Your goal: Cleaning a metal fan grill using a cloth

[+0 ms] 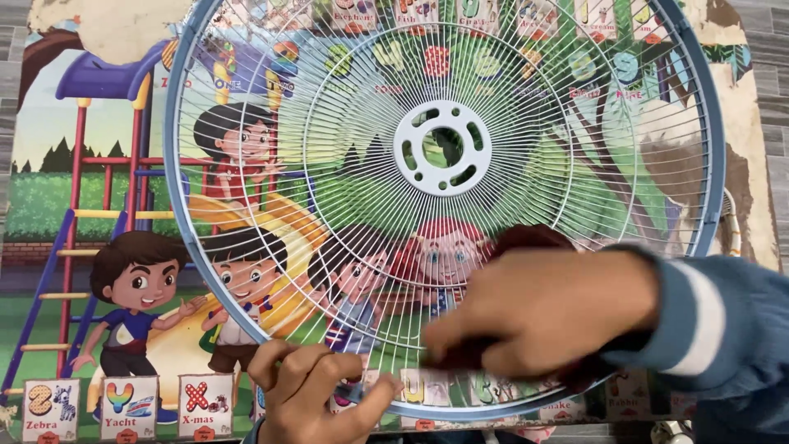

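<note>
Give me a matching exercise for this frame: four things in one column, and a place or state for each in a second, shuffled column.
Things:
1. left hand
2. right hand
3. fan guard hub
4. cartoon play mat

Places or states:
A. flat beneath everything, showing a playground slide
B. gripping the fan guard's blue rim at its lower edge
C. white ring with slots, at the middle of the wires
D. blurred, lying across the lower wires, blue sleeve behind it

Pairs: 1-B, 2-D, 3-C, 4-A
</note>
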